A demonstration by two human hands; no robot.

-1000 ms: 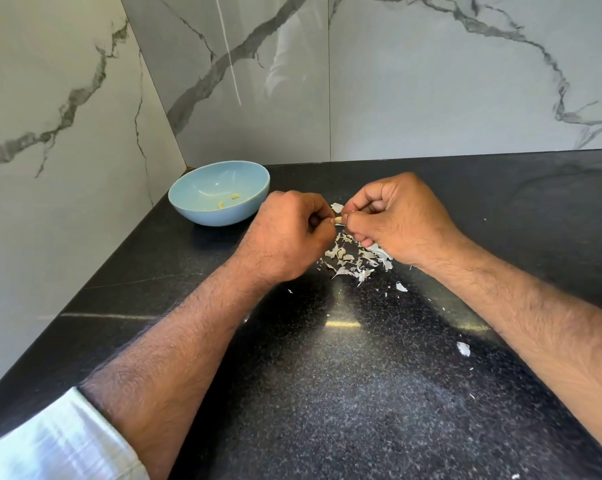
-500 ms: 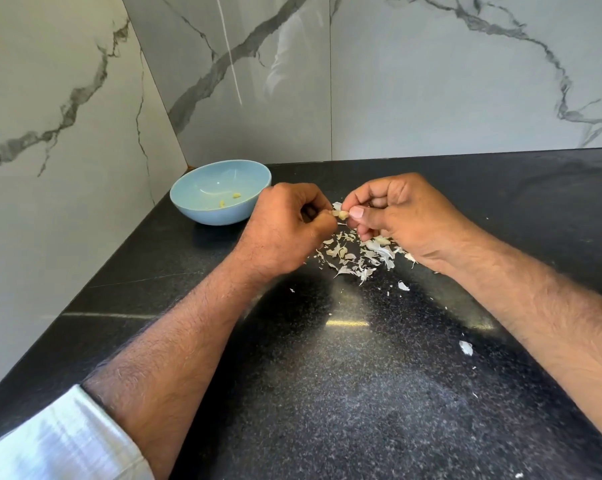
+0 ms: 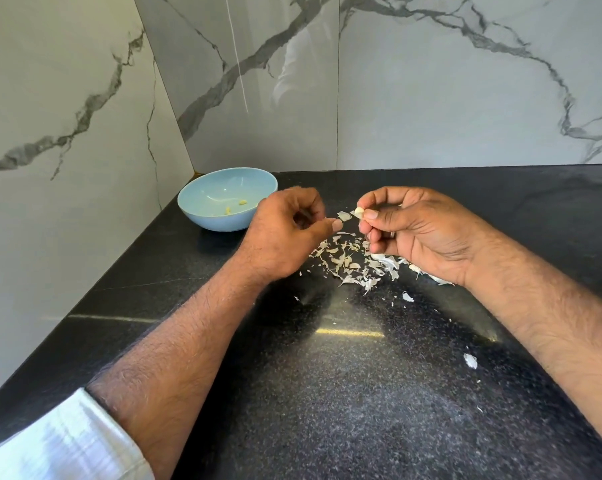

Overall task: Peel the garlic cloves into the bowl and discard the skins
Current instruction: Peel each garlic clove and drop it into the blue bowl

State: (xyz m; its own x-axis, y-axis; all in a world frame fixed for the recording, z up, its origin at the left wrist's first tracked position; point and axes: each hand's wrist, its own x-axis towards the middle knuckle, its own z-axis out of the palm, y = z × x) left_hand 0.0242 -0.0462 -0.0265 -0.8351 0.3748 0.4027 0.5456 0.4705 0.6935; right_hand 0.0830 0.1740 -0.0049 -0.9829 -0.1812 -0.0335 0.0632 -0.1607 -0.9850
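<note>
My right hand [image 3: 417, 233] pinches a small pale garlic clove [image 3: 359, 212] between thumb and fingers, above the counter. A strip of white skin [image 3: 344, 215] stretches from the clove to my left hand [image 3: 285, 233], whose thumb and curled fingers pinch its end. Under both hands lies a heap of torn garlic skins [image 3: 348, 261] on the black counter. At the back left stands a light blue bowl [image 3: 202, 209] with two peeled cloves [image 3: 235, 206] inside.
The black speckled counter [image 3: 327, 393] runs into a corner of white marble walls [image 3: 431, 98] at the left and back. Loose skin flakes [image 3: 470, 361] lie scattered to the right, another flake [image 3: 407, 297] sits near the heap.
My hands have drawn apart from each other. A strip of skin now hangs stretched between them, pulled off the clove. Both hands rose slightly.
</note>
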